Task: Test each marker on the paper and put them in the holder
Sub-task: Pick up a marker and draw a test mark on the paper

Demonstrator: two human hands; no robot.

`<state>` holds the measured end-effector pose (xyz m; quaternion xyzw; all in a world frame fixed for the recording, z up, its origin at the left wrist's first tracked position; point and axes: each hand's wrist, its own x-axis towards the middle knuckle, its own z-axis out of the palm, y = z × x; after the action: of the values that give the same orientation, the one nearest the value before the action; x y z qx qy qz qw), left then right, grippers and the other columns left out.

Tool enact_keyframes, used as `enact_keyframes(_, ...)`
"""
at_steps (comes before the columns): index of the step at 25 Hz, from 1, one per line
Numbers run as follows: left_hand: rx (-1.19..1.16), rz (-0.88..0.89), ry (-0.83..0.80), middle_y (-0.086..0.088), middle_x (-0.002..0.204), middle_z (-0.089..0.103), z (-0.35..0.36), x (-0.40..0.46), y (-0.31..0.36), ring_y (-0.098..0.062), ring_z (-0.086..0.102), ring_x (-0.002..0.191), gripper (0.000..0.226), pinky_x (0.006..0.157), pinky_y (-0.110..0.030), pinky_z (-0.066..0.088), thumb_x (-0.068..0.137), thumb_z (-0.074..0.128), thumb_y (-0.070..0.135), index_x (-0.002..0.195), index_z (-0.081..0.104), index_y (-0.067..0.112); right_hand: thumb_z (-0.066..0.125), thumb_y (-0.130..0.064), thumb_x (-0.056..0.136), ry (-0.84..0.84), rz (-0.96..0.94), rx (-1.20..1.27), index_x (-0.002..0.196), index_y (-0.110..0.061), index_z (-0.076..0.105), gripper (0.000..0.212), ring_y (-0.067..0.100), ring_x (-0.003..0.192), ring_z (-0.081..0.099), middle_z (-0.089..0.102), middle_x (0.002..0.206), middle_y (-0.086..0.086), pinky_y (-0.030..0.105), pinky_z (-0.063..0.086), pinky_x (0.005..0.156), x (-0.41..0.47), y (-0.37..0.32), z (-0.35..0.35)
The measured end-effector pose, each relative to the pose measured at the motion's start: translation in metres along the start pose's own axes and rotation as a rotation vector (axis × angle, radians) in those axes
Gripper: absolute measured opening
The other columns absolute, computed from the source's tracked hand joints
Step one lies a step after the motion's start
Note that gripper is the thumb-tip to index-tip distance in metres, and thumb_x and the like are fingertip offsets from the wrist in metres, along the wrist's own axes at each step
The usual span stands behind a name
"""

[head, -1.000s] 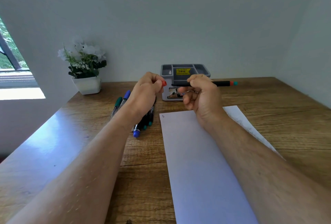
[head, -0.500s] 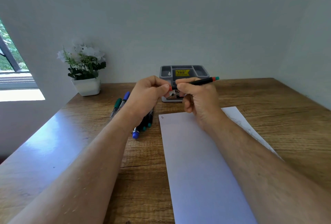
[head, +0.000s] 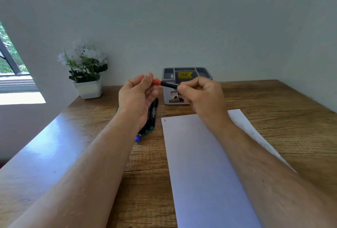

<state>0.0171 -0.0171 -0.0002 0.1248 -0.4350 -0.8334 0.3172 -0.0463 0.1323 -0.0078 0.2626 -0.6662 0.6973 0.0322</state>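
I hold a black marker (head: 168, 84) with a red cap (head: 156, 82) level above the desk, in front of the grey holder (head: 187, 74). My right hand (head: 201, 98) grips the barrel. My left hand (head: 139, 98) pinches the red cap, which sits on the marker's end. White paper (head: 200, 164) lies under my right forearm, with a small red mark (head: 165, 120) at its top left corner. Several more markers (head: 151, 118) with blue and teal ends lie on the desk under my left hand, partly hidden.
A white pot with white flowers (head: 85, 74) stands at the back left by the wall. The holder carries a yellow price sticker (head: 185, 75). A window (head: 11, 67) is at the far left. The wooden desk (head: 282, 118) ends at the wall behind.
The cap, apart from the marker a second ago, has been brought onto its end. The marker has swung so its far end is now hidden behind my right hand.
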Motion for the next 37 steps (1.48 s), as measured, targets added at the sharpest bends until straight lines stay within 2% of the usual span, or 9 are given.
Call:
enact_keyframes(3, 0.021, 0.032, 0.032, -0.017, 0.096, 0.074, -0.005, 0.002, 0.001, -0.019, 0.073, 0.078, 0.030, 0.062, -0.024, 0.058, 0.086, 0.071, 0.011, 0.112, 0.058, 0.007, 0.074, -0.019, 0.084, -0.018, -0.140, -0.274, 0.080, -0.018, 0.071, 0.005, 0.010, 0.064, 0.065, 0.070, 0.071, -0.003, 0.015, 0.050, 0.052, -0.005, 0.002, 0.005)
enact_keyframes(9, -0.008, 0.089, 0.005, -0.009, 0.087, 0.076, 0.004, -0.001, 0.000, -0.021, 0.074, 0.086, 0.031, 0.064, -0.024, 0.057, 0.086, 0.070, 0.005, 0.113, 0.057, 0.010, 0.066, -0.024, 0.092, -0.017, -0.066, -0.306, 0.080, -0.020, 0.068, 0.013, -0.006, 0.057, 0.056, 0.064, 0.066, -0.010, 0.008, 0.040, 0.046, -0.002, 0.003, 0.004)
enact_keyframes(13, 0.084, 0.120, -0.045, -0.014, 0.098, 0.073, 0.010, -0.005, -0.004, -0.024, 0.074, 0.090, 0.045, 0.073, -0.032, 0.059, 0.084, 0.070, 0.000, 0.120, 0.051, 0.019, 0.063, -0.030, 0.093, -0.044, -0.031, -0.341, 0.080, -0.024, 0.065, 0.015, 0.003, 0.059, 0.058, 0.064, 0.067, -0.008, 0.019, 0.047, 0.053, -0.002, 0.005, 0.007)
enact_keyframes(15, 0.143, 0.154, -0.067, -0.016, 0.102, 0.071, 0.012, -0.009, -0.008, -0.025, 0.073, 0.091, 0.053, 0.075, -0.035, 0.059, 0.085, 0.069, -0.002, 0.124, 0.046, 0.024, 0.062, -0.032, 0.094, -0.072, -0.033, -0.374, 0.081, -0.025, 0.064, 0.015, 0.001, 0.055, 0.061, 0.064, 0.064, -0.009, 0.013, 0.045, 0.050, -0.003, 0.007, 0.009)
enact_keyframes(20, 0.340, 0.511, -0.079, -0.007, 0.096, 0.074, 0.017, -0.016, -0.004, -0.021, 0.073, 0.089, 0.051, 0.077, -0.038, 0.060, 0.084, 0.071, 0.001, 0.116, 0.047, 0.033, 0.063, -0.040, 0.092, -0.016, -0.131, -0.444, 0.086, -0.033, 0.067, 0.010, -0.009, 0.075, 0.061, 0.066, 0.077, -0.020, 0.003, 0.038, 0.055, -0.002, 0.006, 0.005)
enact_keyframes(23, 0.438, 0.782, -0.038, -0.002, 0.096, 0.072, 0.026, -0.013, 0.006, -0.017, 0.072, 0.088, 0.050, 0.081, -0.042, 0.059, 0.083, 0.072, 0.007, 0.115, 0.046, 0.037, 0.063, -0.037, 0.092, 0.078, -0.173, -0.491, 0.087, -0.033, 0.064, 0.007, -0.005, 0.071, 0.060, 0.064, 0.076, -0.020, 0.006, 0.039, 0.056, 0.001, 0.008, 0.001)
enact_keyframes(27, 0.520, 0.968, 0.015, 0.004, 0.096, 0.069, 0.043, 0.005, 0.012, -0.009, 0.069, 0.089, 0.050, 0.076, -0.023, 0.057, 0.086, 0.069, 0.011, 0.118, 0.043, 0.038, 0.063, -0.029, 0.092, 0.105, -0.185, -0.567, 0.092, -0.028, 0.065, 0.003, -0.002, 0.071, 0.060, 0.063, 0.077, -0.016, 0.013, 0.047, 0.061, 0.003, 0.013, -0.001)
enact_keyframes(33, 0.874, 0.823, 0.084, 0.015, 0.083, 0.062, 0.051, 0.056, 0.006, 0.006, 0.062, 0.075, 0.049, 0.064, -0.008, 0.048, 0.088, 0.068, 0.011, 0.127, 0.044, 0.029, 0.064, -0.020, 0.091, 0.192, -0.178, -0.618, 0.102, -0.022, 0.065, 0.011, 0.010, 0.082, 0.065, 0.068, 0.092, -0.003, 0.023, 0.057, 0.069, 0.005, 0.013, -0.006)
enact_keyframes(37, 1.101, 0.696, 0.021, 0.005, 0.090, 0.066, 0.053, 0.073, -0.002, -0.010, 0.066, 0.080, 0.051, 0.079, -0.032, 0.058, 0.086, 0.072, 0.013, 0.126, 0.046, 0.031, 0.065, -0.018, 0.087, 0.294, -0.125, -0.687, 0.112, -0.022, 0.061, 0.026, 0.011, 0.089, 0.055, 0.061, 0.109, 0.001, 0.020, 0.045, 0.067, 0.007, 0.012, -0.010)
